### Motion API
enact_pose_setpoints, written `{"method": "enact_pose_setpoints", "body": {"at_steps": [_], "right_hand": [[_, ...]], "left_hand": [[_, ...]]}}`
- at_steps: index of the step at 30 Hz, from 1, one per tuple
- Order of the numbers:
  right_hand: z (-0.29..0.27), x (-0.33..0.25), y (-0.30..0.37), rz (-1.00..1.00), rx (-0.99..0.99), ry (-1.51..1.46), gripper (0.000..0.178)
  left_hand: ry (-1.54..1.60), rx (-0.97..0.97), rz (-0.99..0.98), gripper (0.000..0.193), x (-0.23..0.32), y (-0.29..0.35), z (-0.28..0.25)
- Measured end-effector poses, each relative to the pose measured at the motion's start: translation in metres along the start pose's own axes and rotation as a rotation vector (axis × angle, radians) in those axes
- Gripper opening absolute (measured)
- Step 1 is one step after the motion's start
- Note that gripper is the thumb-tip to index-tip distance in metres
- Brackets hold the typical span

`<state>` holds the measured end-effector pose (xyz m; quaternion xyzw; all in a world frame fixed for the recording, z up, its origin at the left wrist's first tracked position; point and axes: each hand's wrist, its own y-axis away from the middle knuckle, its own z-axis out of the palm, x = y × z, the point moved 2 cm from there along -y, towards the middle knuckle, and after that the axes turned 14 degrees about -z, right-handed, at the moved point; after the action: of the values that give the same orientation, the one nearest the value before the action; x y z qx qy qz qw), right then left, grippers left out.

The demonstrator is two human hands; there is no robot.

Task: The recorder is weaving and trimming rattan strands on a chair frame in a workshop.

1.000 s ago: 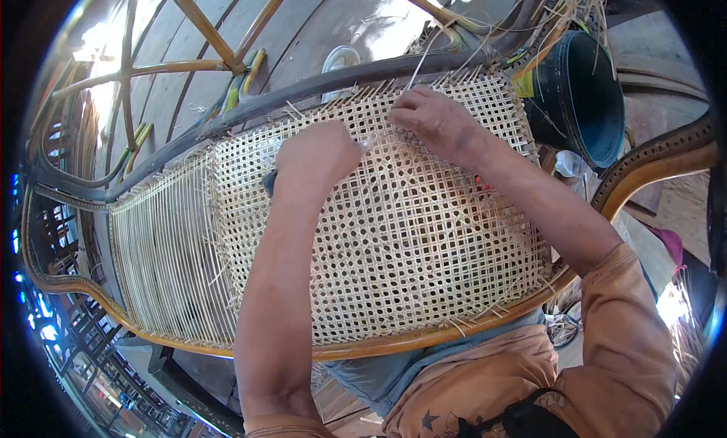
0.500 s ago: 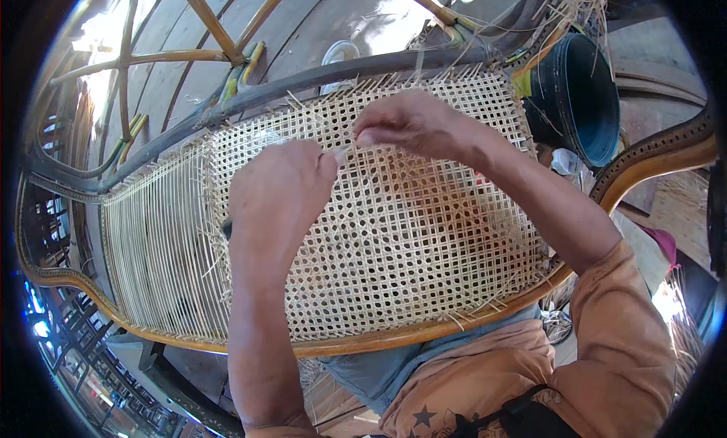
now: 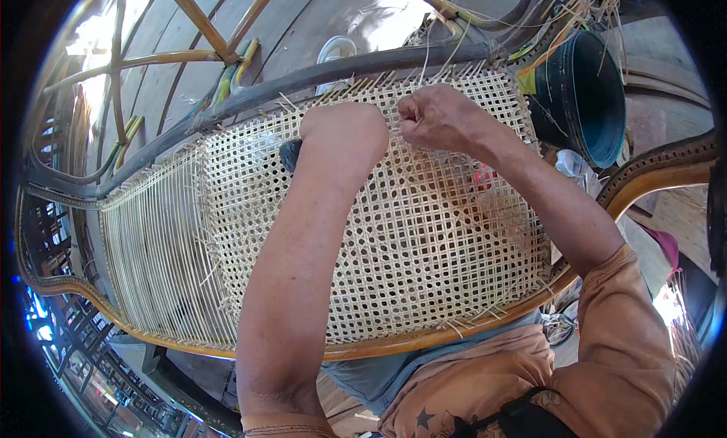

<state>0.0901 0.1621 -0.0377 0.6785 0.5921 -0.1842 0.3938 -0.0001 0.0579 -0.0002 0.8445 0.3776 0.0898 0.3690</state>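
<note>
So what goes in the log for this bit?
left hand: on cane seat, dark tool under it | right hand: pinched shut on strand by far rail | bucket: right

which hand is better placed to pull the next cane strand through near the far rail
Right, probably: the right hand is fisted on the woven cane panel just below the dark far rail. The left hand rests farther back, grip hidden.

Your left hand point(image 3: 341, 139) sits on the woven cane panel point(image 3: 424, 241), top-middle, w/ your right hand point(image 3: 439, 118) just beside it to the right, near the panel's far edge. Unwoven strands point(image 3: 151, 249) fill the left part of the frame point(image 3: 250, 97). Bucket point(image 3: 579, 97) is behind & right of the panel, near your right forearm. Small round dish point(image 3: 335, 50) lies on the floor past the far rail.
</note>
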Motion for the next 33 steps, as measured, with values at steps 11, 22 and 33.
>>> {"method": "enact_pose_setpoints", "body": {"at_steps": [11,22,33], "right_hand": [[0.004,0.009,-0.002,-0.087,0.029,0.005,0.019],[0.024,0.001,-0.007,-0.132,0.020,0.310,0.009],[0.026,0.016,-0.008,-0.536,0.118,0.455,0.013]], "left_hand": [[0.007,-0.011,-0.015,0.023,0.000,0.007,-0.001],[0.114,0.018,0.005,0.028,-0.004,-0.007,0.022],[0.221,0.144,-0.107,0.041,-0.055,0.039,0.046]]}}
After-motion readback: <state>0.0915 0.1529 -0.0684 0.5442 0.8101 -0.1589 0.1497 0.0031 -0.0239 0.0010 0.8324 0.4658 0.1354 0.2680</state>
